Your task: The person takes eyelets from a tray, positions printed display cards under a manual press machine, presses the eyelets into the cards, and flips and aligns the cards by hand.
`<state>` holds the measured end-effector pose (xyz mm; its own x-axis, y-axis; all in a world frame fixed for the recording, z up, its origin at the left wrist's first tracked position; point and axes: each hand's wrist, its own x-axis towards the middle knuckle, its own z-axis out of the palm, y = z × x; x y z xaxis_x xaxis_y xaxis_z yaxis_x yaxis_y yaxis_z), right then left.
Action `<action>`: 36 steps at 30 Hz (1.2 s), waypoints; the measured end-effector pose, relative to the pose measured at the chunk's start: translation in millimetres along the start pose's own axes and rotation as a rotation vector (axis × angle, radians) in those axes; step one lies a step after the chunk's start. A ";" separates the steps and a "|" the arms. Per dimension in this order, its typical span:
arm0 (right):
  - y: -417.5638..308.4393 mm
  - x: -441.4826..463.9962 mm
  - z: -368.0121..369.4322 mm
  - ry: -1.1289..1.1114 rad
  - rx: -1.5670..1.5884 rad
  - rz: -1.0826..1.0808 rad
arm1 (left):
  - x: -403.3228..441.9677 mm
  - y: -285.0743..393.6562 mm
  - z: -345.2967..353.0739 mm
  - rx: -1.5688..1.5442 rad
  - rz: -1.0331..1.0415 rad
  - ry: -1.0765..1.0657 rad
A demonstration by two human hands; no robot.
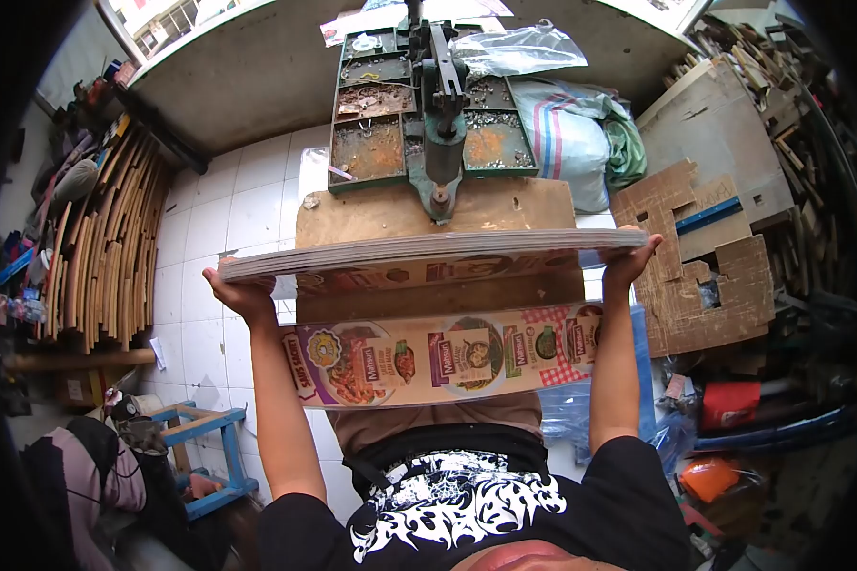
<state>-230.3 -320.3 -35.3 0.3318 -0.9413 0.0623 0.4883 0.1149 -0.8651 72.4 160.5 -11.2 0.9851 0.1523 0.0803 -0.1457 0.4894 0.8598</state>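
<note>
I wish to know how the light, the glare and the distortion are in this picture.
Head view: strong wide-angle bending, with black rounded corners; head view: the top-right opening is nearly washed out; head view: bright glints on the clear plastic bag; head view: the held stack of printed sheets is legibly lit.

The single view, wide and curved at its edges, looks from the wearer's head on the near side of the green press [441, 152], facing forward and steeply down. The wearer's black shirt [457, 495] is close below the lens, before the press; the wall [276, 86] beyond it is farther off.
</note>
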 end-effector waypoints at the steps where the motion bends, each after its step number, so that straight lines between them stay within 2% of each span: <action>1: -0.1 -0.4 -0.1 0.001 0.004 -0.004 | -1.0 1.4 3.0 -0.001 -0.005 0.040; 4: -2.2 -2.6 1.0 -0.022 0.047 0.032 | -1.6 2.8 3.9 0.028 0.018 0.021; 7: -5.8 -4.7 8.2 0.054 0.002 0.004 | 2.1 5.9 -2.7 0.013 -0.002 -0.096; 8: -8.3 -4.3 11.5 0.143 -0.029 -0.018 | 2.5 7.7 -3.1 0.012 0.001 -0.094; 9: -10.6 -3.4 15.2 0.229 -0.062 -0.038 | 5.4 9.4 -2.9 0.076 0.062 -0.080; 11: -41.0 -13.5 36.9 0.188 -0.082 -0.022 | 7.8 22.6 3.0 0.150 0.118 -0.055; 13: -42.1 0.0 12.8 0.087 -0.213 -0.037 | 6.3 45.9 10.6 0.511 0.198 -0.127; 14: -42.9 6.6 1.2 0.037 -0.277 -0.049 | 5.2 57.3 20.4 0.572 0.156 -0.117; 15: -52.3 2.8 16.6 0.101 -0.354 -0.139 | 3.6 67.8 29.0 0.628 0.119 -0.104; 16: -54.5 3.4 15.3 0.095 -0.354 -0.132 | 2.7 75.7 31.3 0.813 0.134 -0.144; 17: -59.8 4.7 12.4 0.080 -0.472 -0.062 | 5.0 77.0 29.4 0.816 0.137 -0.138; 19: -68.1 -2.0 10.7 0.065 -0.590 0.010 | 6.8 79.1 27.4 1.053 -0.025 -0.243; 21: -78.8 -13.9 12.4 -0.043 -0.824 0.320 | -1.7 78.6 31.2 1.147 -0.178 -0.301; 23: -63.6 -8.6 -5.9 -0.055 -0.937 0.336 | 2.3 59.1 22.6 1.214 -0.163 -0.367; 26: -51.2 -7.0 -10.8 -0.093 -1.326 0.300 | 9.3 42.5 19.3 1.374 -0.255 -0.389; 30: -21.0 16.8 -40.7 -0.139 -1.304 0.318 | 22.2 25.7 17.7 1.522 -0.300 -0.440; 33: -29.5 12.9 -16.9 -0.150 -1.364 0.257 | 27.0 23.3 25.2 1.558 -0.268 -0.455; 36: -11.5 35.7 -28.5 -0.153 -1.310 0.302 | 31.8 18.6 31.3 1.577 -0.266 -0.447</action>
<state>-247.1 -364.2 -37.4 0.4161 -0.8791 -0.2326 -0.7123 -0.1561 -0.6843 103.9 147.5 23.1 0.9529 -0.1667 -0.2532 -0.0252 -0.8760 0.4817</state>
